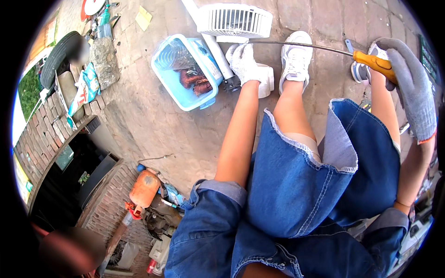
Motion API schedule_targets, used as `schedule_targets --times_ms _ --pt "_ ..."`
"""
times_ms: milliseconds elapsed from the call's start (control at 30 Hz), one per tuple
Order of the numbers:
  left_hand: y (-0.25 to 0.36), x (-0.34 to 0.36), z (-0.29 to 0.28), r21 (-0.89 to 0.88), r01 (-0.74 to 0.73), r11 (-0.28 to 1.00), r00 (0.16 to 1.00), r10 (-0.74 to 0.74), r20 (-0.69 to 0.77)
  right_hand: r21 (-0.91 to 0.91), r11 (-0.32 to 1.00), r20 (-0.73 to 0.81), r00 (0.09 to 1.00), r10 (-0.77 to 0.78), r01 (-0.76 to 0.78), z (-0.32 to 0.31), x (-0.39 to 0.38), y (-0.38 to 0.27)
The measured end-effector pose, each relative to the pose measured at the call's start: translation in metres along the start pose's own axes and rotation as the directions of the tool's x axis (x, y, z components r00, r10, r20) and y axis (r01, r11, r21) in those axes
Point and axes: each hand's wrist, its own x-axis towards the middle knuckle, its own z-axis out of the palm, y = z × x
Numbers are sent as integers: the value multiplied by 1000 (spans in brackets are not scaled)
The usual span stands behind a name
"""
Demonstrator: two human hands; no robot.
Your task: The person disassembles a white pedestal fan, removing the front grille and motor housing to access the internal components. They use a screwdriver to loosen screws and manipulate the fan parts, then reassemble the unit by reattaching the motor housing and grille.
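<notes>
A white electric fan (236,22) with a slatted round cage lies on the paving ahead of me. My left hand (244,64), in a white knit glove, has its fingers closed on the fan just below the cage, beside a white pole (216,55). At the right, my right hand (411,83) wears a grey-white glove and is closed round the yellow-orange handle of a long screwdriver (376,65). Its thin shaft runs leftward, the tip ending by the fan's lower edge near my left fingers. Whether the tip sits in a screw cannot be made out.
A light blue plastic basket (159,69) holding reddish-brown pieces stands left of the fan. My white shoes (296,58) flank the work area. Farther left are a stone block (104,64), a tyre (58,58) and a brick wall (46,134). An orange tank (144,189) lies lower left.
</notes>
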Motion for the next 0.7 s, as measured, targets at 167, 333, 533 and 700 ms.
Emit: schedule_targets --times_ms 167,333,533,700 --pt "3 3 -4 62 -29 998 998 26 55 139 990 -104 994 -13 27 -3 -6 -33" --pt "12 3 -4 -10 58 998 995 -57 85 426 862 48 959 281 -274 -10 2 -34" --pt "3 1 -12 115 15 993 996 -24 83 405 864 27 948 316 -299 5 0 -32" --pt "3 1 -8 24 33 999 997 -34 64 294 950 -77 989 130 -102 -2 -7 -40"
